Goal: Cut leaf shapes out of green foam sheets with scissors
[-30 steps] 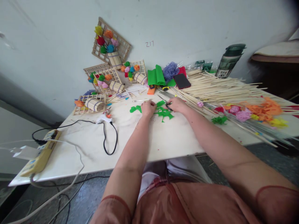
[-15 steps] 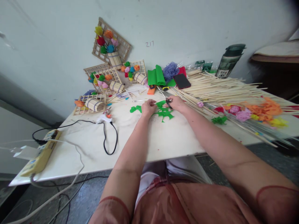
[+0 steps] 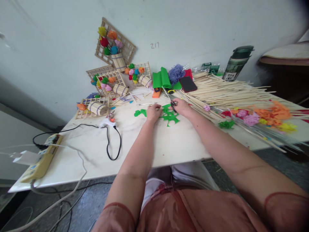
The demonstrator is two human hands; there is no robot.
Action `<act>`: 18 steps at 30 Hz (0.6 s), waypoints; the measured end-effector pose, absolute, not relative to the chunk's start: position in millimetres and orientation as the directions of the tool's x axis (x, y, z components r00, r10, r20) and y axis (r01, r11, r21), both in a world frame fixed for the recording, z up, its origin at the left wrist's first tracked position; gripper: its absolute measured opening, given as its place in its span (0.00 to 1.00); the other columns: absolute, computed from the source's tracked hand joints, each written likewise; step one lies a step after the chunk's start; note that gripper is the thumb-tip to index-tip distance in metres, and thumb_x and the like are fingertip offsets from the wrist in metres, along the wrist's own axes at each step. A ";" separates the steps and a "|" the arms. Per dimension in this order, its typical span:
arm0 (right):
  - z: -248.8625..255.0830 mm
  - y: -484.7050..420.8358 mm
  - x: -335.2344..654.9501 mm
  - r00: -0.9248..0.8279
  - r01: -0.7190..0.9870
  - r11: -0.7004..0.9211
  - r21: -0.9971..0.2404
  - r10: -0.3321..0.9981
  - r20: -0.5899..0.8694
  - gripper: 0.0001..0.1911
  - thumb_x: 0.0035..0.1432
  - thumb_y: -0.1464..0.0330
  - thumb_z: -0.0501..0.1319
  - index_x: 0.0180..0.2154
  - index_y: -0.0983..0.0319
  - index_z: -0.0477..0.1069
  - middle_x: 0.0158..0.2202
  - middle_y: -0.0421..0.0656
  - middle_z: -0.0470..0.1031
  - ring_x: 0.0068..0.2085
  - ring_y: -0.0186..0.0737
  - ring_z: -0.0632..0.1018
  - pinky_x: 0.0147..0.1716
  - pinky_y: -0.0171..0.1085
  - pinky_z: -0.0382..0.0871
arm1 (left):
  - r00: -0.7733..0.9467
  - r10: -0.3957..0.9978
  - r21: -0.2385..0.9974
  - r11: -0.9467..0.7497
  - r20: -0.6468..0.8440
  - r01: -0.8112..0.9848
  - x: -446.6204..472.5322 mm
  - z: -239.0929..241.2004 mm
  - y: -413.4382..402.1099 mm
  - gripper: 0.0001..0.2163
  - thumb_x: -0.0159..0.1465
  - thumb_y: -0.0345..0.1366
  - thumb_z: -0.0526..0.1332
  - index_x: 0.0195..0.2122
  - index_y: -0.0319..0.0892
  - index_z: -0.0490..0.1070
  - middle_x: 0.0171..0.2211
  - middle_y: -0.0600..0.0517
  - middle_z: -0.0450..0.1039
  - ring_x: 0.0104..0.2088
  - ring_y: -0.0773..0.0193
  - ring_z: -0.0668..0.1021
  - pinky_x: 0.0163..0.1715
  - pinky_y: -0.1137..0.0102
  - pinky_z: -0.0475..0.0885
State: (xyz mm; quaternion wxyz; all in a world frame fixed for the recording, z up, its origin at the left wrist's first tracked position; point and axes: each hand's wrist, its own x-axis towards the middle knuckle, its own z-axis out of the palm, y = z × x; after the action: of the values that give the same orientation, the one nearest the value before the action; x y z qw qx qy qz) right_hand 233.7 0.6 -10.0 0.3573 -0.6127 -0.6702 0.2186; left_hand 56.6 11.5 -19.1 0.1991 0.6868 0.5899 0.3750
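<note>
My right hand [image 3: 181,107] is closed on the black handles of a pair of scissors [image 3: 169,98], whose blades point up and away toward the far side of the table. My left hand [image 3: 153,112] is closed in a pinch on the edge of a green paper cut-out [image 3: 170,116] lying on the white table [image 3: 101,151]. A smaller green paper piece [image 3: 140,112] lies just left of my left hand.
A big heap of bamboo sticks [image 3: 227,90] and paper flowers [image 3: 263,116] fills the right side. Green paper rolls [image 3: 161,79], a phone [image 3: 187,84] and stick-frame flower crafts [image 3: 113,48] stand at the back. A glue gun [image 3: 107,121] with black cord and a power strip [image 3: 41,162] lie left.
My right hand has lifted the scissors from lying low on the green paper, and the blades now point up and away. My left hand has stayed on the green cut-out.
</note>
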 end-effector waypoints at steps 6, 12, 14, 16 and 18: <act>0.1 -12.0 227.3 -0.010 0.686 0.138 -0.715 0.984 0.180 0.14 0.48 0.66 0.69 0.39 0.61 0.77 0.28 0.44 0.77 0.31 0.42 0.78 0.33 0.38 0.70 | 0.025 0.969 0.490 -0.146 0.246 0.859 61.9 -15.9 5.9 0.09 0.58 0.41 0.65 0.37 0.45 0.75 0.53 0.44 0.72 0.57 0.47 0.65 0.58 0.55 0.57; -8.8 -6.1 229.0 -0.031 0.654 0.204 -0.728 0.969 0.243 0.13 0.47 0.67 0.69 0.38 0.62 0.77 0.26 0.42 0.77 0.29 0.44 0.78 0.33 0.41 0.73 | 0.033 0.985 0.494 -0.112 0.167 0.862 63.6 -11.9 4.9 0.08 0.57 0.42 0.65 0.36 0.46 0.75 0.58 0.49 0.69 0.60 0.49 0.63 0.61 0.54 0.52; -14.0 -2.6 230.4 -0.047 0.638 0.254 -0.727 0.955 0.292 0.12 0.47 0.66 0.69 0.36 0.61 0.77 0.25 0.41 0.76 0.27 0.42 0.77 0.31 0.41 0.73 | 0.025 0.988 0.505 -0.098 0.150 0.858 64.2 -11.2 4.1 0.07 0.57 0.41 0.65 0.34 0.46 0.75 0.59 0.50 0.68 0.61 0.49 0.63 0.62 0.53 0.50; -18.7 0.7 231.7 -0.061 0.620 0.296 -0.727 0.942 0.331 0.11 0.46 0.65 0.69 0.35 0.61 0.77 0.25 0.40 0.76 0.26 0.41 0.77 0.31 0.40 0.73 | 0.017 0.987 0.525 -0.098 0.157 0.846 64.6 -11.4 4.1 0.05 0.57 0.40 0.66 0.32 0.45 0.75 0.59 0.50 0.69 0.61 0.49 0.63 0.62 0.53 0.50; -22.9 4.4 232.8 -0.056 0.603 0.320 -0.731 0.931 0.361 0.12 0.45 0.65 0.70 0.34 0.60 0.76 0.25 0.41 0.77 0.27 0.41 0.77 0.32 0.41 0.74 | 0.001 0.982 0.554 -0.106 0.186 0.826 64.5 -12.3 5.4 0.04 0.56 0.38 0.66 0.30 0.45 0.75 0.57 0.50 0.70 0.60 0.49 0.64 0.60 0.54 0.52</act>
State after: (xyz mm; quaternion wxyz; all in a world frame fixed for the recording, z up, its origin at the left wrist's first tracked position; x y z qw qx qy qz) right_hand 232.8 4.4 -22.9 0.4139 -0.5485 -0.6990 0.1981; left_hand 64.5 5.4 -12.3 0.1445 0.6924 0.6529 0.2708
